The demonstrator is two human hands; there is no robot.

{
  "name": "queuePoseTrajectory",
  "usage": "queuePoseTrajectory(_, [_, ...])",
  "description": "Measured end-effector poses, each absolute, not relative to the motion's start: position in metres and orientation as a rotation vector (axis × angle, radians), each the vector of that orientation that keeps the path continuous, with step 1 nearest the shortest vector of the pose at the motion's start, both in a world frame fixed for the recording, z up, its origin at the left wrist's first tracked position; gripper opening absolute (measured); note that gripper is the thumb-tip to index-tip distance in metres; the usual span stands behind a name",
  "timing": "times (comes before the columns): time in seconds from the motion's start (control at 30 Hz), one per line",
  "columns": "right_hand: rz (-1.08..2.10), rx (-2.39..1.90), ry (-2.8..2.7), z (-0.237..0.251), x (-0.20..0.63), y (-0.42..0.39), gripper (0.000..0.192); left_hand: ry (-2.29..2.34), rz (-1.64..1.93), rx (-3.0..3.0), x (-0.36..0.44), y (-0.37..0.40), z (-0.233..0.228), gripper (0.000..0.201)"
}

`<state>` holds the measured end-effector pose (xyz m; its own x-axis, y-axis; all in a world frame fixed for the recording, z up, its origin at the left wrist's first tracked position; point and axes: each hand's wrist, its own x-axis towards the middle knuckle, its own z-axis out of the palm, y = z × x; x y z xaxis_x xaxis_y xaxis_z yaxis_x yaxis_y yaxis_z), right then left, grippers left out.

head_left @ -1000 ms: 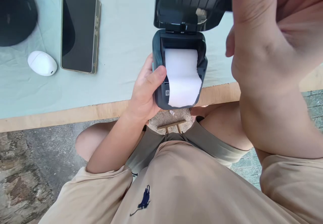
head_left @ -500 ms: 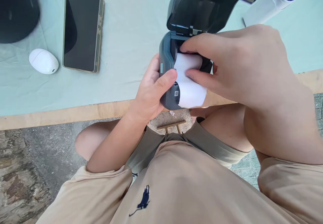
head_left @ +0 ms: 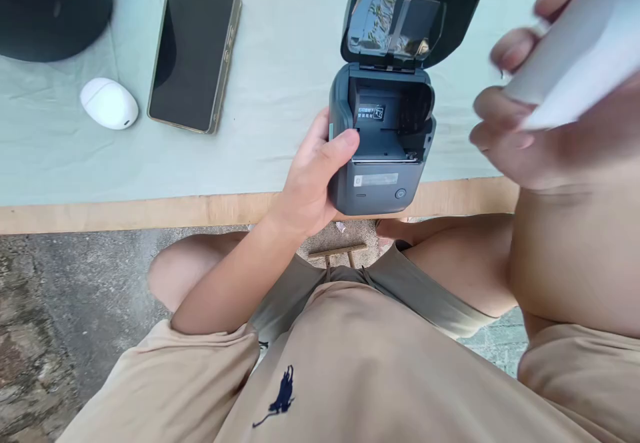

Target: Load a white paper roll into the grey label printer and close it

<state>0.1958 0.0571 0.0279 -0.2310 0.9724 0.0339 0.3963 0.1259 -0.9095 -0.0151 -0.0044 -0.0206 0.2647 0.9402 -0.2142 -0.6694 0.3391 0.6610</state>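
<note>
While the left hand (head_left: 310, 183) grips the open printer (head_left: 380, 143) beside a phone (head_left: 195, 50), the right hand's (head_left: 545, 130) fingers pinch the paper roll (head_left: 575, 50).

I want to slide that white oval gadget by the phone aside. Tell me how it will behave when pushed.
The white oval gadget looks smooth and domed, so fingers may slip off it. It lies low and flat on the cloth, so it probably slides or spins rather than tips. It seems small beside the phone, likely light.

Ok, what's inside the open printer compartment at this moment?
The printer bay holds no roll: only dark walls and a small label show. The white paper roll is in the right hand. The left hand covers the printer's left side.
</note>
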Motion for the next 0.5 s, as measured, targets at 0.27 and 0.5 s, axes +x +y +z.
queuePoseTrajectory(0.27, [1.122,-1.191,-1.537,-0.012,0.197,0.049,0.039,0.667,1.192,0.464,-0.013,-0.004,-0.019,0.025])
queuePoseTrajectory(0.5, [0.688,-1.241,-1.809,-0.01,0.211,0.044,0.044,0.613,1.19,0.489,-0.013,-0.001,-0.018,0.021])
